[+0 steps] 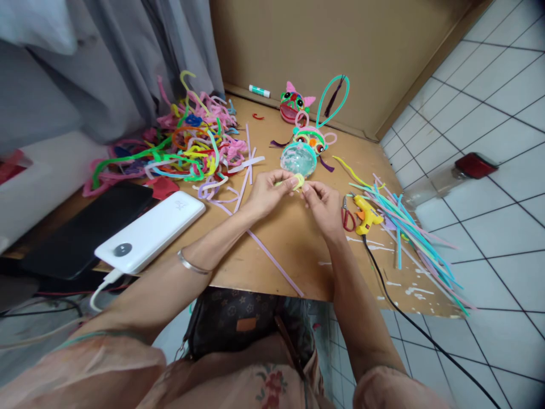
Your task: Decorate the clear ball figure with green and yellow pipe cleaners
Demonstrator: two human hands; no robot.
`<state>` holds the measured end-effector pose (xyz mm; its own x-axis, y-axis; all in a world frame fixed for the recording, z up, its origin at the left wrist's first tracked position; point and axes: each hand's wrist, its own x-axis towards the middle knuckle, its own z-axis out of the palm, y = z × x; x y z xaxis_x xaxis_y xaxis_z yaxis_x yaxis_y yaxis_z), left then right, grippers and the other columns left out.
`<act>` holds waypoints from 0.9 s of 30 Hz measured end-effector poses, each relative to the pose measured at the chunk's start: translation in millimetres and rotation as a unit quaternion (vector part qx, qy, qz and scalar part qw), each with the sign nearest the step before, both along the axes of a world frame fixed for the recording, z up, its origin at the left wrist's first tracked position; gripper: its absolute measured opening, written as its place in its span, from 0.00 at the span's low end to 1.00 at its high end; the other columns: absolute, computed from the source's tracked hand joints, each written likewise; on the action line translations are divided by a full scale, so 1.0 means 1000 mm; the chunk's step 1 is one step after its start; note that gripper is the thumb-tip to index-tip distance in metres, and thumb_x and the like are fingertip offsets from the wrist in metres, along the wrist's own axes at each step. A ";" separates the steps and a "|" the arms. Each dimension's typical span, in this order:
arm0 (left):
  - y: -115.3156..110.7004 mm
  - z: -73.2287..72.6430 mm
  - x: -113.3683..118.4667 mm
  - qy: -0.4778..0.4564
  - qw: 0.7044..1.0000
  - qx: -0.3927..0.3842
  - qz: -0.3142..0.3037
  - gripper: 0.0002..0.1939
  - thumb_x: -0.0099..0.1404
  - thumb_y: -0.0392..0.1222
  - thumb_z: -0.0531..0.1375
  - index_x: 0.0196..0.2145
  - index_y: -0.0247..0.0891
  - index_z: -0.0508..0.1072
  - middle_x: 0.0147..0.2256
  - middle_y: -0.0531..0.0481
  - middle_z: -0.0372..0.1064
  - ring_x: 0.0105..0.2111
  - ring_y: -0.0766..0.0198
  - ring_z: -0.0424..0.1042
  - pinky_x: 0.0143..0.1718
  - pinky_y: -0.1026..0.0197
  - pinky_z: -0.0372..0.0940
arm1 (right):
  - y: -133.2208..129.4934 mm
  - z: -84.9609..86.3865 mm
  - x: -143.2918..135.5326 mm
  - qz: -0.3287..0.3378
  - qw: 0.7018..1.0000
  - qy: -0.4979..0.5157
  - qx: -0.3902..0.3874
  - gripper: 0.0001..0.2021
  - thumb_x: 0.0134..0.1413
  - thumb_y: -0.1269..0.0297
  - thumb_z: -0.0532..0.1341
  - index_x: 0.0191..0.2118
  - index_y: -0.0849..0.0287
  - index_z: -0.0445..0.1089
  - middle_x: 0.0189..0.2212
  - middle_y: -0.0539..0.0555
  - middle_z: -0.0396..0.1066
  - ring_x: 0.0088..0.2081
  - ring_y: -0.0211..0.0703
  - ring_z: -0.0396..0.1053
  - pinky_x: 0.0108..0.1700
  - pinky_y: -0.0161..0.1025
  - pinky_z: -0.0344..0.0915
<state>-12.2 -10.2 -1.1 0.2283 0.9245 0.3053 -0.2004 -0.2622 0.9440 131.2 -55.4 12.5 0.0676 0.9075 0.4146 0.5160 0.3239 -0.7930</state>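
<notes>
My left hand (272,192) pinches a small pale-yellow fuzzy piece (298,182) between thumb and fingers. On its other side, the fingertips of my right hand (320,201) close on the edge of the same piece. Just beyond both hands sits a teal-rimmed animal head (299,159) made of pipe cleaners, with pink loop ears, a tall teal loop and dark tassels. Behind it stands a second head (293,105) with pink ears and a red mouth.
Tangled pipe cleaners (187,145) pile up at the left, near a white power bank (151,233) and a black phone (85,227). On the right lie a yellow glue gun (366,215), red-handled scissors (348,218) and loose pipe cleaners (413,233). A glue stick (259,91) rests at the back.
</notes>
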 end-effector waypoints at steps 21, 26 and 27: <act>0.004 -0.006 -0.005 0.211 0.970 0.069 0.104 0.09 0.56 0.42 0.62 0.23 0.35 0.73 0.17 0.56 0.60 0.22 0.67 0.58 0.27 0.63 0.52 | -0.013 0.006 -0.009 -0.104 0.851 -0.508 0.084 0.13 0.64 0.73 0.49 0.35 0.61 0.71 0.32 0.59 0.71 0.34 0.45 0.64 0.36 0.42 0.50; 0.007 -0.010 -0.005 0.203 0.974 0.036 0.092 0.11 0.57 0.44 0.62 0.23 0.35 0.73 0.18 0.55 0.62 0.22 0.68 0.58 0.26 0.63 0.52 | -0.011 0.004 -0.004 -0.059 0.851 -0.513 0.096 0.12 0.64 0.72 0.50 0.36 0.61 0.71 0.33 0.57 0.72 0.34 0.45 0.65 0.37 0.42 0.49; 0.008 -0.011 -0.005 0.189 0.978 0.022 0.084 0.12 0.57 0.45 0.62 0.23 0.35 0.73 0.19 0.55 0.63 0.22 0.68 0.58 0.26 0.64 0.52 | -0.011 0.003 -0.004 -0.056 0.853 -0.510 0.100 0.12 0.64 0.72 0.50 0.37 0.61 0.71 0.33 0.57 0.72 0.34 0.44 0.65 0.37 0.41 0.49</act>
